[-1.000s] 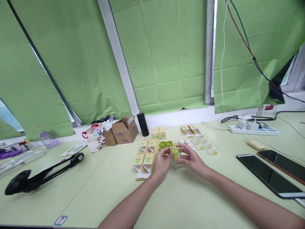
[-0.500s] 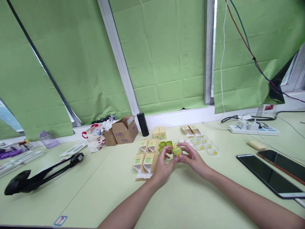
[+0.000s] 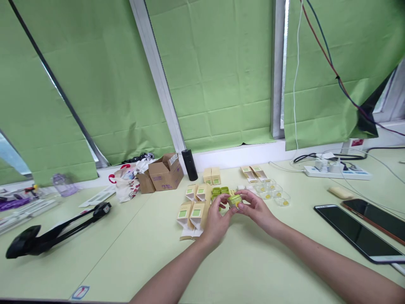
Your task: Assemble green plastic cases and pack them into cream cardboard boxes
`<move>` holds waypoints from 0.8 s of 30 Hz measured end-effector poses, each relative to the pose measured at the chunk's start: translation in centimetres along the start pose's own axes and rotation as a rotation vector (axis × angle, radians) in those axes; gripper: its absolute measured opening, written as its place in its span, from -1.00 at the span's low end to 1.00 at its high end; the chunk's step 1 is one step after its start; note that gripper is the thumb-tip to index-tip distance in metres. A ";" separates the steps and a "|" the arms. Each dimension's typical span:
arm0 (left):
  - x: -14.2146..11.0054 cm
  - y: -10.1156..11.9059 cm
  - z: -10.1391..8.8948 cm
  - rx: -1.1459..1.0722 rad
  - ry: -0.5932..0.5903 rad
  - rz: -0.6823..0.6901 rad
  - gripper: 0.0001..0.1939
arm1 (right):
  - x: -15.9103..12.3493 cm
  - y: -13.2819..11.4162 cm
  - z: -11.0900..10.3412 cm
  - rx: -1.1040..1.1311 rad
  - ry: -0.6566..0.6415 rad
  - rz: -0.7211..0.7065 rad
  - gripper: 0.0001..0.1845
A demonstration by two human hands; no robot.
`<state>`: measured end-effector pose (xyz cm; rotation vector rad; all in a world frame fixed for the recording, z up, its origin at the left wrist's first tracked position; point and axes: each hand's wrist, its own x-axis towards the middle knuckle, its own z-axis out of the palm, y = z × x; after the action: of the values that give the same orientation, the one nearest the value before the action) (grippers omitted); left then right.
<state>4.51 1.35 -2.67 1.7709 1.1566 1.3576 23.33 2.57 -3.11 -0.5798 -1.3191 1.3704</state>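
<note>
Both hands hold a small green-lidded case (image 3: 234, 200) with a yellow spot on its front, just above the table. My left hand (image 3: 217, 221) is closed on its left side, the thumb at the lower front. Fingers of my right hand (image 3: 257, 210) grip the right side, with that thumb also at the front. Behind the left fingers sit several green square pieces (image 3: 224, 190), partly covered. Beyond the right hand are pale small blocks (image 3: 241, 187) and clear cups with yellow centres (image 3: 278, 194). Open small cartons with green labels (image 3: 196, 212) stand beside my left hand.
Two tan cartons (image 3: 215, 175) and two more opened cartons (image 3: 258, 173) lie farther back. A black cylinder (image 3: 189, 165) and a brown cardboard box (image 3: 166, 173) stand behind. Phones (image 3: 354, 230), a power strip (image 3: 357, 173) and cables are at right; a black strap-like device (image 3: 60, 232) lies left.
The green-lidded case has tilted slightly between my fingers. Both hands stay in nearly the same place, still closed on it.
</note>
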 end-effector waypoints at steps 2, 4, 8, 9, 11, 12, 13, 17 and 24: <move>0.0 -0.1 -0.1 0.012 0.013 0.017 -0.60 | -0.1 -0.1 0.3 0.085 -0.004 0.021 -0.49; -0.1 -0.2 -0.1 0.003 0.023 0.040 -0.58 | -0.2 0.0 0.4 0.188 -0.012 0.066 -0.47; -0.1 -0.5 0.0 -0.062 0.009 0.071 -0.58 | 0.0 0.6 -0.2 0.352 -0.001 0.168 -0.43; -0.1 -0.6 0.1 -0.071 0.000 0.074 -0.59 | 0.1 0.8 -0.4 0.376 0.012 0.183 -0.45; -0.2 -0.6 0.1 -0.077 -0.015 0.076 -0.61 | 0.3 1.3 -0.7 0.403 0.034 0.202 -0.51; -0.2 -0.6 0.2 -0.076 -0.019 0.075 -0.61 | 0.3 1.5 -0.9 0.409 0.041 0.205 -0.54; -0.3 -0.6 0.2 -0.074 -0.022 0.072 -0.61 | 0.4 1.7 -1.0 0.409 0.043 0.205 -0.56; -0.3 -0.5 0.2 -0.081 -0.030 0.037 -0.58 | 0.4 1.8 -1.1 0.362 0.061 0.172 -0.56; 0.0 -0.6 0.2 -0.101 -0.043 -0.024 -0.47 | 0.0 0.8 -0.4 0.180 0.126 0.071 -0.37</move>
<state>4.49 1.57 -3.27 1.7011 1.0642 1.3337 23.40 2.91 -3.94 -0.5847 -1.0707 1.4680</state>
